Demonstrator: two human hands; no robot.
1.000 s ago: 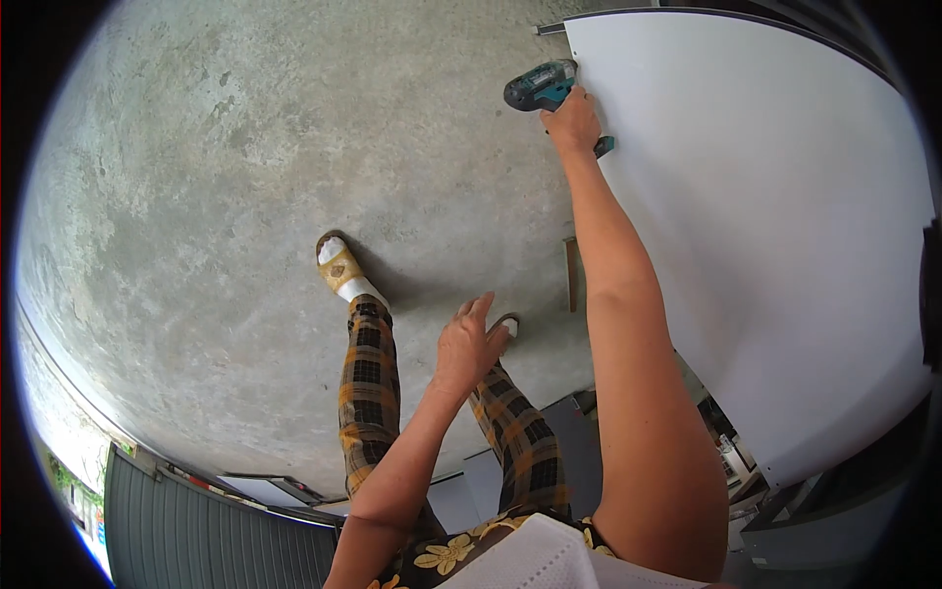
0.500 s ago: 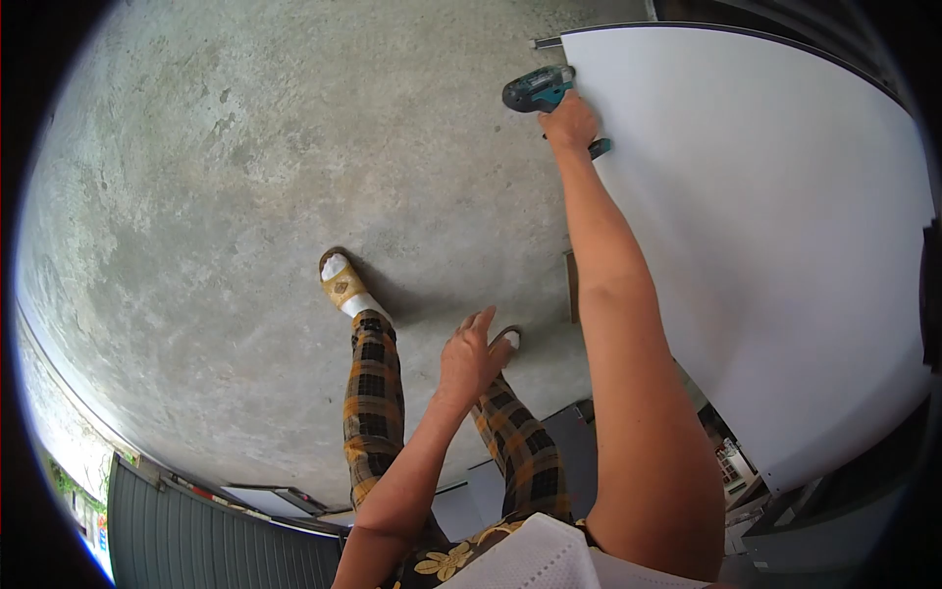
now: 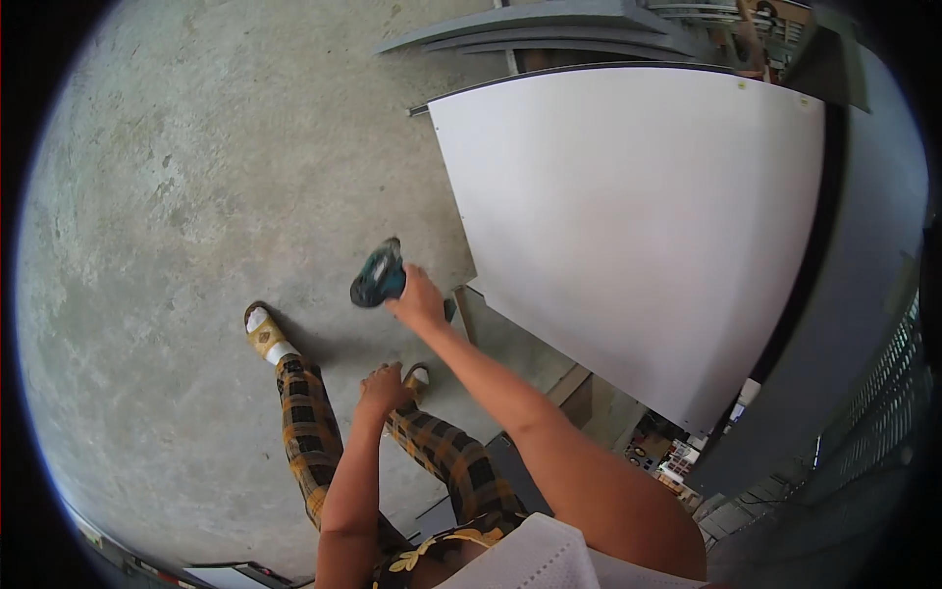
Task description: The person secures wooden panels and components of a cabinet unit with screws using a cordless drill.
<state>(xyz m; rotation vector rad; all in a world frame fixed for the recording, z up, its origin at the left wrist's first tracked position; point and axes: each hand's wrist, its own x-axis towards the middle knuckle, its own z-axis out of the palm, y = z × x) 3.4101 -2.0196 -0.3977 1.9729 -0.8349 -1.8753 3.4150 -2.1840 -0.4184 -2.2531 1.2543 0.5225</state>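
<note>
My right hand [image 3: 420, 299] is wrapped round the handle of a teal and black cordless drill [image 3: 378, 275], held above the concrete floor with its nose tilted up. Part of its base shows past the far side of my hand. My left hand [image 3: 383, 390] hangs in front of my right leg, close to the slippered foot. Its fingers are curled in, and whatever they may hold is hidden. To the right of the drill lies a large white panel [image 3: 638, 226] with dark edging, apart from both hands.
Grey metal lengths [image 3: 549, 34] lie beyond the panel's far edge. Wooden pieces [image 3: 569, 383] stick out under its near edge, beside a cluttered shelf area [image 3: 667, 452]. A grey upright surface [image 3: 854, 255] borders the right side. Slippers [image 3: 265, 339] stand on the concrete floor [image 3: 167, 216].
My right hand has pulled the drill back from the panel's left edge toward my body. The view has swung right, and the left hand's fingers look more curled.
</note>
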